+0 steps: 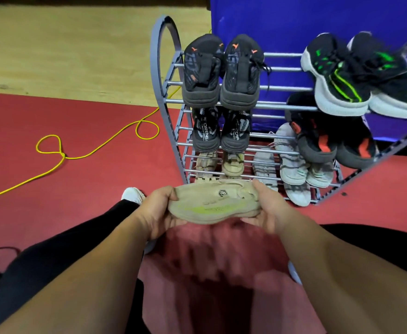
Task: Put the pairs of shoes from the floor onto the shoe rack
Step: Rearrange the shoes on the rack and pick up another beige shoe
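Note:
A beige shoe (pixel 215 203) with a yellow-green streak lies sideways in the air, its sole facing me, just in front of the grey shoe rack (pixel 165 75). My left hand (pixel 160 210) grips one end and my right hand (pixel 268 209) grips the other. The rack's top tier carries a black pair with orange marks (pixel 221 71) and a black-green pair (pixel 364 73). Below stand a dark grey pair (pixel 221 131) and a black-red pair (pixel 327 141). The bottom tier holds a beige pair (pixel 219 162) and white-grey shoes (pixel 294 165).
A yellow cable (pixel 89 153) loops across the red floor to the left of the rack. A blue panel (pixel 294 20) stands behind the rack. My black-clad legs and a white shoe (pixel 132 195) lie at the lower left.

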`<state>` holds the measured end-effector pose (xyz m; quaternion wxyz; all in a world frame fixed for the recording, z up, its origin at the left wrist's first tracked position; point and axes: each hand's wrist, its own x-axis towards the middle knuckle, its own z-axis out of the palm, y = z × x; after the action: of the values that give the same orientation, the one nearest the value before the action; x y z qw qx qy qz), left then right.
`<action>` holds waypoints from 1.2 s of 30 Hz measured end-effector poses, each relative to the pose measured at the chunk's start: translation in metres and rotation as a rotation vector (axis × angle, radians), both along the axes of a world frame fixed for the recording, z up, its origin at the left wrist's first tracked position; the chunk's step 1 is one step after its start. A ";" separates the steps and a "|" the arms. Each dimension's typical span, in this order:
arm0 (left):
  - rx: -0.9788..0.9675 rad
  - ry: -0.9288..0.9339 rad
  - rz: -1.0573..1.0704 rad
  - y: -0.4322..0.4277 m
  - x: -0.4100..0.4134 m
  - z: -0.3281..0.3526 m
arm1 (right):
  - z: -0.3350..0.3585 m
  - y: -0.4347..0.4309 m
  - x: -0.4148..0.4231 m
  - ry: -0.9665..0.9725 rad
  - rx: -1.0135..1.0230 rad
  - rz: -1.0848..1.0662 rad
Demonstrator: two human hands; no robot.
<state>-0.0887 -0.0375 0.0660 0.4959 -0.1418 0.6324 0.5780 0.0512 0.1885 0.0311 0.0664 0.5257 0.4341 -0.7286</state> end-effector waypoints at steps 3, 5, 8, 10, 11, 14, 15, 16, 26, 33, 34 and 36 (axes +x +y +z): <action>-0.043 0.016 0.029 0.007 -0.007 -0.006 | -0.002 0.005 0.001 0.013 -0.049 -0.043; -0.057 0.051 0.099 0.011 -0.013 -0.013 | -0.005 0.006 0.002 0.025 -0.103 -0.057; 0.005 0.055 0.190 0.018 -0.021 -0.026 | -0.012 0.003 0.003 0.070 -0.180 -0.068; 0.000 0.044 0.154 0.025 -0.022 -0.032 | -0.016 0.001 0.001 0.104 -0.208 -0.081; -0.022 0.040 0.115 0.029 -0.021 -0.034 | -0.017 -0.001 -0.001 0.121 -0.221 -0.087; -0.076 0.022 0.008 0.045 -0.016 -0.039 | -0.021 -0.007 -0.008 0.172 -0.263 -0.130; -0.069 0.010 -0.020 0.050 -0.014 -0.039 | -0.023 -0.008 -0.011 0.189 -0.275 -0.147; -0.058 0.000 -0.053 0.056 -0.012 -0.039 | -0.024 -0.010 -0.015 0.202 -0.284 -0.161; 0.065 0.034 -0.005 0.086 -0.015 -0.058 | -0.051 -0.029 -0.060 0.308 -0.327 -0.229; 0.118 0.096 0.196 0.088 -0.034 -0.083 | -0.068 -0.043 -0.106 0.476 -0.400 -0.316; 0.120 0.089 0.210 0.090 -0.035 -0.087 | -0.070 -0.044 -0.115 0.469 -0.387 -0.311; 0.105 0.072 0.243 0.092 -0.037 -0.095 | -0.073 -0.045 -0.129 0.399 -0.324 -0.273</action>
<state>-0.1254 0.0541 -0.0293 0.4060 -0.1702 0.5968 0.6708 -0.0775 0.1435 -0.0420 -0.0357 0.4080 0.2417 -0.8797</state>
